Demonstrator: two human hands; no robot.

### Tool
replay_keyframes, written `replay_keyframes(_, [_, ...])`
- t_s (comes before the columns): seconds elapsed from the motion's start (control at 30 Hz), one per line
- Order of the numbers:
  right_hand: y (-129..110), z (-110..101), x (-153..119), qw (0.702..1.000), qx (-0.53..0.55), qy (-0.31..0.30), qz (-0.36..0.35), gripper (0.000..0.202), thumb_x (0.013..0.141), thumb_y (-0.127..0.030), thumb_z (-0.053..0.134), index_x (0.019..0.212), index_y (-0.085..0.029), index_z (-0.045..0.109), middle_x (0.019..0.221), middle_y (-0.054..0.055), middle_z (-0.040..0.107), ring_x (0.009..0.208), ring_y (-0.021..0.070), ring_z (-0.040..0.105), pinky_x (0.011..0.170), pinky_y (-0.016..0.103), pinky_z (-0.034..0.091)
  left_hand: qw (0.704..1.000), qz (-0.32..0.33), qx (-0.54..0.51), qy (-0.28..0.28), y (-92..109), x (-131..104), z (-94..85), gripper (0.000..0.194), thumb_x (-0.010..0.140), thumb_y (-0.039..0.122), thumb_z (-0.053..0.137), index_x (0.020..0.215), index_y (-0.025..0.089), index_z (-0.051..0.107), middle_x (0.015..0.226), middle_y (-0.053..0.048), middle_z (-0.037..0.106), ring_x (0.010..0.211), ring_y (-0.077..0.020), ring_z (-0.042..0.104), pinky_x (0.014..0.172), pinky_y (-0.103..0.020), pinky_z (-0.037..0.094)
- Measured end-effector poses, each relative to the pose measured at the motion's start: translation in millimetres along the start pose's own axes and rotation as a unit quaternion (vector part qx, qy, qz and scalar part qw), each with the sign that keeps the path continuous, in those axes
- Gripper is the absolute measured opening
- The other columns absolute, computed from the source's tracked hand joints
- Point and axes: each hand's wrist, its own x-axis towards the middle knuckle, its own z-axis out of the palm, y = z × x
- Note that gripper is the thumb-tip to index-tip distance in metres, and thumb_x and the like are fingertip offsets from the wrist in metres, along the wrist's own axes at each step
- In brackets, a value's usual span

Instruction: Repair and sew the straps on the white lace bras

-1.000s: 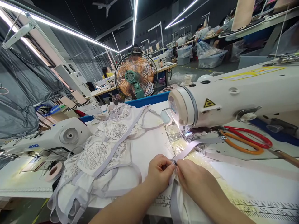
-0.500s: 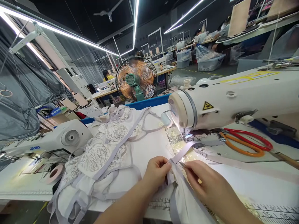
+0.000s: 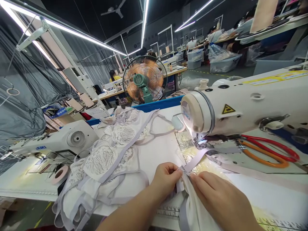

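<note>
At the lower middle, my left hand (image 3: 167, 179) pinches the edge of a white garment (image 3: 201, 208) where a pale lilac strap (image 3: 196, 159) meets it. Close on the right, my right hand (image 3: 214, 192) has its fingers pressed together on the same garment, just below the strap. The strap runs up from my fingertips toward the needle area of a white sewing machine (image 3: 243, 106), whose lamp is lit. White cloth hangs down between my hands toward the bottom edge.
Lace bras with lilac edging (image 3: 103, 163) lie heaped on the left. Red-handled (image 3: 271, 144) and orange-handled scissors (image 3: 264, 155) lie right of the needle area. A second machine (image 3: 64, 138), a tape roll (image 3: 60, 175) and a fan (image 3: 144, 80) stand beyond.
The whole view has shifted, so things sit further right. My right hand's fingers have closed up nearer my left fingertips on the garment; my left hand keeps its pinch.
</note>
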Motion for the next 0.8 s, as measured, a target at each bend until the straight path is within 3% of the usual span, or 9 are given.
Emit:
replay_keyframes(0.23, [-0.5,-3.3,5.0,0.999,-0.007,0.006,-0.040,0.026,0.087,-0.014,0.036,0.066,-0.019,0.052,0.056,-0.001,0.045,0.052,0.0152,0.041,0.056,0.029,0.020,1.000,-0.012,-0.015,-0.005,2.1,-0.8,-0.8,0.030,0.056,0.041,0.064,0.057,0.015,0.049,0.049,0.004,0.042,0.048,-0.0070,0.034,0.048,-0.022,0.024])
replay_keyframes(0.47, [-2.6,-1.5,4.0,1.000,0.007,0.006,-0.029,0.025,0.085,-0.012,0.036,0.064,-0.020,0.047,0.056,-0.001,0.042,0.050,0.0143,0.039,0.053,0.028,0.018,0.999,-0.019,-0.031,-0.001,3.9,-3.8,0.9,0.025,0.056,0.038,0.062,0.055,0.015,0.050,0.047,0.004,0.040,0.047,-0.0071,0.033,0.048,-0.023,0.023])
replay_keyframes(0.67, [0.3,12.5,2.0,1.000,0.024,-0.006,0.012,0.027,0.085,-0.013,0.034,0.062,-0.021,0.046,0.056,-0.001,0.043,0.049,0.0132,0.040,0.049,0.026,0.021,0.999,-0.010,-0.040,-0.010,4.5,-5.7,0.1,0.023,0.056,0.034,0.062,0.053,0.015,0.048,0.047,0.004,0.038,0.046,-0.0065,0.031,0.048,-0.023,0.022])
replay_keyframes(0.8, [6.3,10.2,1.7,0.995,0.073,-0.018,0.059,0.026,0.088,-0.021,0.035,0.066,-0.021,0.049,0.057,-0.002,0.046,0.050,0.0118,0.045,0.047,0.024,0.029,0.998,-0.011,-0.053,-0.023,5.0,-6.0,-0.8,0.022,0.056,0.034,0.061,0.054,0.015,0.049,0.048,0.003,0.041,0.047,-0.0074,0.034,0.049,-0.023,0.025])
